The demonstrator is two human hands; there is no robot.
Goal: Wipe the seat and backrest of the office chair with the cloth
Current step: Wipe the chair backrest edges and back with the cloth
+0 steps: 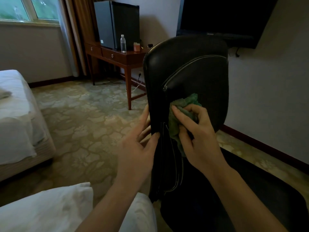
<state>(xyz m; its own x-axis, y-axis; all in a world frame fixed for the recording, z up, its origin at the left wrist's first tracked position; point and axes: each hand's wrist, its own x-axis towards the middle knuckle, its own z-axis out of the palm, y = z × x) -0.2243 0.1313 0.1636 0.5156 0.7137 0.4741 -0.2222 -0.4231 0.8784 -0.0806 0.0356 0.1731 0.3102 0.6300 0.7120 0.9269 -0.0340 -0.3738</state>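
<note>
The black leather office chair stands in front of me, its backrest [192, 69] upright and its dark seat [234, 190] low at the right. My right hand [199, 136] is closed on a crumpled green cloth [185, 104] and presses it against the lower middle of the backrest. My left hand [138, 141] grips the backrest's left edge, thumb on the front and fingers wrapped behind it.
A wooden desk [120, 57] with a black mini fridge [117, 24], a water bottle [123, 43] and a small orange box stands behind the chair. A wall television [225, 17] hangs at upper right. White beds [15, 114] lie at left and bottom left on patterned carpet.
</note>
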